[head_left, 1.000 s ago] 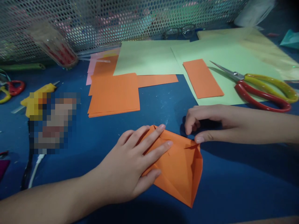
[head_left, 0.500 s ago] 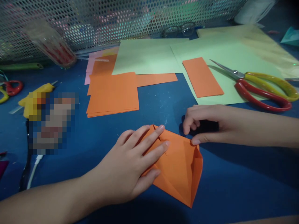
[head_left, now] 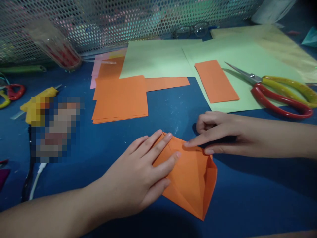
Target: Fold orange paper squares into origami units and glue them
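A folded piece of orange paper (head_left: 189, 180) lies on the blue tabletop, its right side creased into a slightly raised flap. Across its left part rests my left hand (head_left: 146, 172), palm down, fingers spread over the surface. From the right, my right hand (head_left: 218, 134) reaches to the paper's upper edge. Its index finger is stretched out and its tip touches the paper. The thumb tip is at the upper right corner, apart from the index finger, while the other fingers curl under.
Behind lie a stack of orange paper (head_left: 121, 99), pale green sheets (head_left: 160, 59), an orange rectangle (head_left: 216, 81) and red-and-yellow scissors (head_left: 279, 89). To the left are a yellow glue gun (head_left: 41, 99), a glass jar (head_left: 58, 51) and other scissors (head_left: 16, 92). A perforated metal basket (head_left: 111, 26) stands at the back.
My right index finger has stretched out leftward onto the paper's upper edge; before, it was curled above the table. My left hand stays on the paper with little movement.
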Tool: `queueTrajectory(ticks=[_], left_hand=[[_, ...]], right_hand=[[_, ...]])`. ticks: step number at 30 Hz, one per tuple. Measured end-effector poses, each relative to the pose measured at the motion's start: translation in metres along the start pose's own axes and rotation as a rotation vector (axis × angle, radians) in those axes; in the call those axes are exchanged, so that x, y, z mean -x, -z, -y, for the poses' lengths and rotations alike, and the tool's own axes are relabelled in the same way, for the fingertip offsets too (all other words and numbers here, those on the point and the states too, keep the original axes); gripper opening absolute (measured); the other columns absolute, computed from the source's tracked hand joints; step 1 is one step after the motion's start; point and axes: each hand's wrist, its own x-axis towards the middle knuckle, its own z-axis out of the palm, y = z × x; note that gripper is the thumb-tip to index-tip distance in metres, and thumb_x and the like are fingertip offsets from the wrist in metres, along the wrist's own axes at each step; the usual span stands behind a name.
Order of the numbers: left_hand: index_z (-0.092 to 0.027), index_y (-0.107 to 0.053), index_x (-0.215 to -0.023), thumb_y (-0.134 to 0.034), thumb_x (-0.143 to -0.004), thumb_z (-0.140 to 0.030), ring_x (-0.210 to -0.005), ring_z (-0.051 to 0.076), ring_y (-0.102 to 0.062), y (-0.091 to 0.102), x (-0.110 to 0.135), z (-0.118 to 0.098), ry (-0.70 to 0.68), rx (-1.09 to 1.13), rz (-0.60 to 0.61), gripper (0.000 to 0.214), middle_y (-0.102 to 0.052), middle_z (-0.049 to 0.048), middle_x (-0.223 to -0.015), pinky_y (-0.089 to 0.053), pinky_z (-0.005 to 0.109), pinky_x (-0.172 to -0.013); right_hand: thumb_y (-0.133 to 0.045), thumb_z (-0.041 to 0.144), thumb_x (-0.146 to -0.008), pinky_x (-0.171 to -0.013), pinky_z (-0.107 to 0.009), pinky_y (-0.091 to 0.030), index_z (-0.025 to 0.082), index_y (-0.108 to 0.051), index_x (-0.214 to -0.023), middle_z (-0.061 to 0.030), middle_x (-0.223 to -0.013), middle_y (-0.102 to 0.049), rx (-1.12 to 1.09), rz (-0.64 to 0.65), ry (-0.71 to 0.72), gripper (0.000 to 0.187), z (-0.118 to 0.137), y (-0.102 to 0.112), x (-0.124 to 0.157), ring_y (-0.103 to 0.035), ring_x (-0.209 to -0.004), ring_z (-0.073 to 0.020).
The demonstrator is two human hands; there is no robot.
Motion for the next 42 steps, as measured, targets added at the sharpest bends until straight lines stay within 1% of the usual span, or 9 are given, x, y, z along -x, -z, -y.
queueTrajectory(ticks=[7,10,13,16,19,23,30,37,42], left_hand=[[-0.022,-0.053,-0.145,-0.034,-0.110,-0.035,-0.154,0.037,-0.035,0.001,0.001,0.002,0.013,0.023,-0.010,0.041,-0.035,0.0239,-0.165,-0.042,0.056,-0.114],[-0.017,-0.059,-0.139,-0.034,-0.110,-0.033,-0.148,0.041,-0.044,0.005,-0.002,-0.002,-0.013,-0.034,-0.008,0.042,-0.045,0.0196,-0.161,-0.047,0.055,-0.110],[-0.013,-0.062,-0.138,-0.033,-0.111,-0.031,-0.137,0.036,-0.056,0.008,-0.004,-0.006,-0.048,-0.116,-0.031,0.043,-0.060,0.0163,-0.148,-0.050,0.047,-0.106],[-0.012,-0.063,-0.137,-0.035,-0.111,-0.031,-0.129,0.030,-0.063,0.007,-0.003,-0.009,-0.055,-0.160,-0.070,0.042,-0.066,0.0153,-0.142,-0.051,0.041,-0.102],[-0.012,-0.062,-0.138,-0.037,-0.110,-0.029,-0.132,0.033,-0.061,0.005,-0.003,-0.008,-0.044,-0.126,-0.055,0.041,-0.061,0.0206,-0.145,-0.052,0.044,-0.103],[-0.013,-0.064,-0.133,-0.044,-0.107,-0.029,-0.143,0.043,-0.050,0.006,-0.004,-0.003,-0.018,-0.013,-0.012,0.037,-0.048,0.0301,-0.154,-0.052,0.056,-0.105],[-0.016,-0.060,-0.138,-0.047,-0.106,-0.031,-0.150,0.040,-0.041,0.004,-0.002,0.000,0.001,0.052,-0.009,0.038,-0.043,0.0271,-0.160,-0.046,0.058,-0.115],[-0.016,-0.057,-0.142,-0.040,-0.109,-0.031,-0.152,0.040,-0.038,0.002,0.000,0.002,-0.012,0.075,-0.014,0.040,-0.040,0.0287,-0.161,-0.047,0.060,-0.113],[-0.016,-0.058,-0.141,-0.040,-0.109,-0.031,-0.151,0.041,-0.040,0.004,-0.001,0.002,-0.016,0.073,0.010,0.040,-0.042,0.0300,-0.159,-0.049,0.060,-0.112]], right_hand=[[-0.048,0.049,-0.105,-0.071,-0.033,-0.047,0.037,-0.072,-0.132,-0.0071,-0.097,-0.058,-0.006,-0.010,0.004,0.038,0.003,-0.002,-0.002,-0.056,-0.083,-0.0193],[-0.050,0.049,-0.104,-0.070,-0.032,-0.048,0.040,-0.071,-0.133,-0.0064,-0.096,-0.058,-0.010,-0.015,0.008,0.036,0.002,-0.002,-0.002,-0.057,-0.083,-0.0193],[-0.051,0.049,-0.104,-0.069,-0.032,-0.048,0.043,-0.070,-0.133,-0.0053,-0.095,-0.058,-0.015,-0.031,0.027,0.035,0.001,-0.002,-0.002,-0.057,-0.081,-0.0186],[-0.051,0.050,-0.104,-0.068,-0.032,-0.049,0.043,-0.073,-0.129,-0.0053,-0.094,-0.058,-0.022,-0.037,0.029,0.035,0.003,-0.001,-0.003,-0.057,-0.080,-0.0185],[-0.050,0.050,-0.104,-0.069,-0.033,-0.049,0.038,-0.075,-0.126,-0.0066,-0.094,-0.058,-0.030,-0.017,-0.003,0.036,0.005,0.000,-0.004,-0.057,-0.081,-0.0191],[-0.049,0.050,-0.104,-0.071,-0.035,-0.050,0.037,-0.075,-0.127,-0.0072,-0.095,-0.058,-0.035,0.003,-0.022,0.037,0.007,0.001,-0.004,-0.057,-0.081,-0.0193],[-0.048,0.049,-0.105,-0.075,-0.034,-0.048,0.036,-0.075,-0.127,-0.0062,-0.094,-0.056,-0.027,0.010,-0.017,0.037,0.006,0.001,-0.003,-0.056,-0.082,-0.0183],[-0.053,0.046,-0.102,-0.071,-0.033,-0.045,0.039,-0.064,-0.140,-0.0051,-0.098,-0.057,0.078,-0.030,-0.005,0.041,0.005,-0.001,-0.001,-0.057,-0.083,-0.0190],[-0.044,0.046,-0.105,-0.070,-0.035,-0.042,0.037,-0.063,-0.143,-0.0045,-0.089,-0.056,0.132,-0.092,0.029,0.044,0.007,-0.006,-0.006,-0.054,-0.077,-0.0199]])
